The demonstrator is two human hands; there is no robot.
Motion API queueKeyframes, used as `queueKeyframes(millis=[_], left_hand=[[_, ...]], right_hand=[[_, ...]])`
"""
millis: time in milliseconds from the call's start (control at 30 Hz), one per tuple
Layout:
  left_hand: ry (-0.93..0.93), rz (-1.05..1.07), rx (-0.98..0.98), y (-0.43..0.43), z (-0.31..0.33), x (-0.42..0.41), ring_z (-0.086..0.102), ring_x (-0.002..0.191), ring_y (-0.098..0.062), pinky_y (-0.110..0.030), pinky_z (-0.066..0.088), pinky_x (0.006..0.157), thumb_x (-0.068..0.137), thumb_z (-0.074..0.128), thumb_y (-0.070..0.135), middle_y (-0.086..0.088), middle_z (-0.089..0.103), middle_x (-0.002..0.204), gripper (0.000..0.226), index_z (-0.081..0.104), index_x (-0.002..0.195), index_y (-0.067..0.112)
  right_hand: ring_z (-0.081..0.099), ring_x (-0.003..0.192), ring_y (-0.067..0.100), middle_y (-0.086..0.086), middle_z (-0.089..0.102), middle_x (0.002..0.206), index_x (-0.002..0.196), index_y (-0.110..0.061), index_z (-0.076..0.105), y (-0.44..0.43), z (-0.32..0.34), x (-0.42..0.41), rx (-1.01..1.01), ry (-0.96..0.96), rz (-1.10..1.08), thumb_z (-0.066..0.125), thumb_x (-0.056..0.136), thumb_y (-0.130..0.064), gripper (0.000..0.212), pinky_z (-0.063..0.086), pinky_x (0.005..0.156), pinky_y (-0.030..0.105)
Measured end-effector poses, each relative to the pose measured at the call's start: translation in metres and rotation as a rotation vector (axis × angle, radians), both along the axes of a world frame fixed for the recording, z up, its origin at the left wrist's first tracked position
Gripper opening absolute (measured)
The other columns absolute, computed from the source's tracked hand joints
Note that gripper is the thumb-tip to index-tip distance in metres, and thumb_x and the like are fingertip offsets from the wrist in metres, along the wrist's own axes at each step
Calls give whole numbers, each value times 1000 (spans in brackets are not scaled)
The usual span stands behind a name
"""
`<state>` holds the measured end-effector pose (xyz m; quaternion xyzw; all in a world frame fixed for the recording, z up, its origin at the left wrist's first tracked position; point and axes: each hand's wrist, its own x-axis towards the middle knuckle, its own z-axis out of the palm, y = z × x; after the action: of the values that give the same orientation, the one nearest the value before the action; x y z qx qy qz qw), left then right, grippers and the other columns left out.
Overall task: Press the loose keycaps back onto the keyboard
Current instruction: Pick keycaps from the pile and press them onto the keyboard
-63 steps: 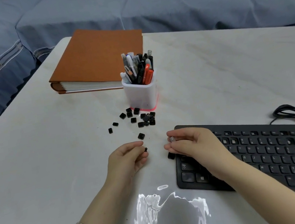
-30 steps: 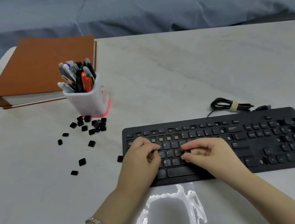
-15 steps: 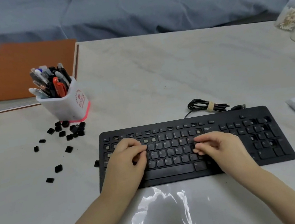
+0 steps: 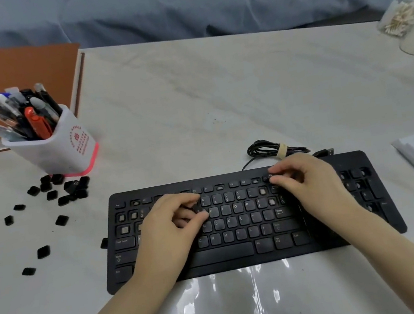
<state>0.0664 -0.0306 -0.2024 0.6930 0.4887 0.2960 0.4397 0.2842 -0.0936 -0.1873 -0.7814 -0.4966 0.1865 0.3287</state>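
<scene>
Our right hand (image 4: 308,182) has climbed to the top row of the flat black plastic keyboard (image 4: 227,254), likely seating a cap there (it and our left hand (image 4: 168,228) are curled; around what, we cannot tell).

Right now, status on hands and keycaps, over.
Left hand on keyboard mid rows, right hand at top row; holds unclear. Many keycaps loose by pen cup; sockets bare. Nothing blocking.

- Keyboard (image 4: 222,255) is lying on the table (image 4: 218,96).
- Keycaps (image 4: 62,220) are lying left of it, just before the pen cup (image 4: 66,150).
- Cable (image 4: 270,149) is lying just behind the keyboard.
</scene>
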Motion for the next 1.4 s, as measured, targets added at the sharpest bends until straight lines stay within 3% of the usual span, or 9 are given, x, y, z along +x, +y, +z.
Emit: queueKeyframes(millis=[167, 433, 733, 833, 1000, 1100, 1267, 1333, 1400], left_hand=[[-65, 32, -53, 0, -3, -2, 58, 63, -2, -7, 42, 61, 70, 76, 0, 5, 62, 75, 35, 66, 79, 32], [-230, 53, -140, -1, -3, -5, 62, 66, -7, -10, 48, 66, 68, 74, -7, 5, 71, 83, 34, 68, 82, 24], [-293, 44, -149, -4, 3, -3, 64, 68, -7, -11, 48, 67, 70, 72, -10, 5, 71, 83, 37, 69, 78, 26], [-263, 34, -134, -5, 3, -4, 62, 67, -8, -12, 49, 69, 71, 72, -7, 1, 70, 83, 39, 71, 80, 32], [-238, 39, -102, -7, 3, -3, 60, 68, -12, -14, 50, 69, 74, 69, -7, -4, 69, 84, 36, 71, 83, 28], [-235, 32, -77, -8, 4, -4, 63, 74, -3, -9, 47, 71, 76, 65, -10, 5, 71, 86, 35, 72, 81, 23], [-261, 46, -24, -9, 4, -11, 65, 84, 1, -5, 44, 74, 75, 63, -15, 15, 72, 86, 33, 72, 71, 16], [-267, 60, -29, -8, 4, -14, 65, 84, 2, -5, 44, 74, 76, 63, -15, 16, 71, 86, 34, 72, 71, 17], [-264, 54, -18, -6, 4, -17, 65, 84, 1, -6, 45, 74, 75, 64, -15, 16, 71, 84, 38, 72, 69, 22]], right_hand=[[49, 80, 9, -5, 55, 84, 88, -10, 70, 20, -7, -4, -77, -77, 149, 68, 79, -11, 10, 32, 74, 11], [48, 78, 11, -4, 54, 83, 87, -9, 71, 20, -11, -4, -84, -97, 165, 68, 79, -11, 8, 30, 73, 13], [52, 82, 13, -3, 58, 85, 85, -11, 74, 17, -25, -4, 0, -88, 74, 70, 77, -11, 9, 33, 77, 2], [46, 79, 11, 1, 56, 82, 84, -9, 74, 9, -34, -8, 120, -277, 113, 68, 79, -12, 8, 36, 72, 11], [41, 77, 15, 7, 56, 89, 96, -9, 71, -2, -38, -14, 174, -382, 142, 49, 85, -26, 31, 40, 69, 26], [43, 82, 19, 10, 58, 93, 98, -10, 71, -6, -40, -20, 157, -436, 124, 47, 84, -27, 33, 47, 66, 37], [50, 83, 24, 9, 59, 92, 97, -10, 71, -6, -35, -23, 126, -482, 111, 50, 81, -25, 30, 51, 67, 40], [51, 87, 20, 6, 59, 92, 94, -9, 72, -4, -30, -32, 144, -398, 104, 57, 77, -21, 26, 48, 80, 33], [48, 88, 5, -3, 58, 89, 91, -12, 72, -2, -18, -50, 187, -152, 104, 58, 76, -20, 22, 37, 84, 10]])
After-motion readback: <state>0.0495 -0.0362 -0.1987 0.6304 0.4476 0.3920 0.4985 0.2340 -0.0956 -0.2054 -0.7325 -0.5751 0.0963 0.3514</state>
